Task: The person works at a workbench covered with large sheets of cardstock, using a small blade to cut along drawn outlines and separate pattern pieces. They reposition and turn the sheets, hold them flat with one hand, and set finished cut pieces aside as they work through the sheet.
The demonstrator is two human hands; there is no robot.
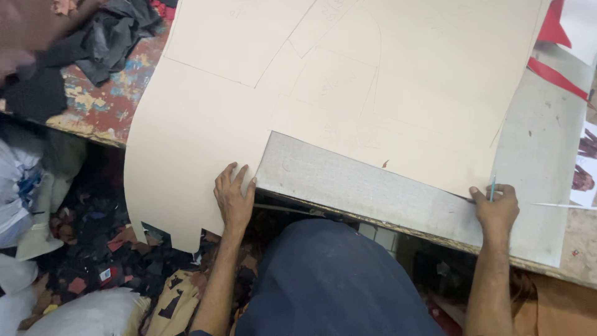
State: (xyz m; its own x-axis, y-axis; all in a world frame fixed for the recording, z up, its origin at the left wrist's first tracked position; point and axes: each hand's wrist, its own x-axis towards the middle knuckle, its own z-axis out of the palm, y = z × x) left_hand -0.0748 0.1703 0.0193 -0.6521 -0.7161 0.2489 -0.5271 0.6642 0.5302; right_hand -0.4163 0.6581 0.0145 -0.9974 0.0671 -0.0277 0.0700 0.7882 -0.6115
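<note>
Our two hands hold one cream card sheet (205, 124): left hand (234, 198) flat, fingers spread; right hand (496, 208) at its corner, clenching one thin pencil (492, 188).

Both hands forward, arms outstretched — left hand (234, 198) flat, fingers spread — right hand (496, 210) pinched closed

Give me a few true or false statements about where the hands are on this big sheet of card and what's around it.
1. The left hand lies flat on the beige card sheet. True.
2. The right hand is empty. False: it holds a thin light-blue pen.
3. Pencil outlines are drawn on the card. True.
4. The card lies wholly on the table. False: its left part hangs over the edge.
5. The floor is bare. False: fabric scraps litter it.
</note>
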